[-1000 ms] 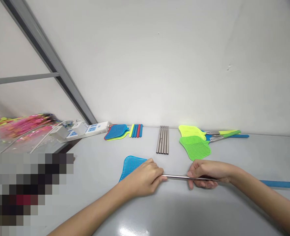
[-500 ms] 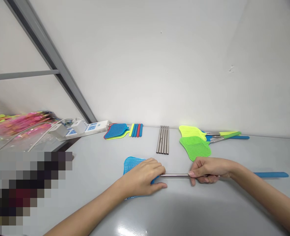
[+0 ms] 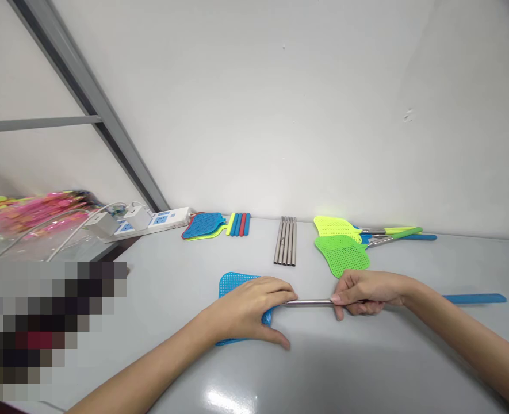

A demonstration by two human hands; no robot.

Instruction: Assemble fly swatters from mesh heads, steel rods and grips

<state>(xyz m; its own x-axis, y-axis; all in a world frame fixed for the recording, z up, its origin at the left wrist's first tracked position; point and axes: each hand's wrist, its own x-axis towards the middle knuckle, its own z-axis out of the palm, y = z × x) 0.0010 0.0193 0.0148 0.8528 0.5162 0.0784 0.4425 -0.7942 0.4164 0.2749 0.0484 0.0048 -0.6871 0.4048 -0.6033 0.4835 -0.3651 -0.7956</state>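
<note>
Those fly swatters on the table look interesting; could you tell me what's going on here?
A person's left hand presses on a blue fly swatter head while the right hand grips a steel rod running from it. More steel rods and green swatters lie farther back on the table.

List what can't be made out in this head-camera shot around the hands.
Head view:
- Where the steel rod meets the blue mesh swatter head: hidden under the left hand.
- Whether the rod joins the blue grip: hidden by the right hand and forearm.
- Lower left: covered by a pixelated patch.
- Pink bundle: too blurred to identify.
</note>
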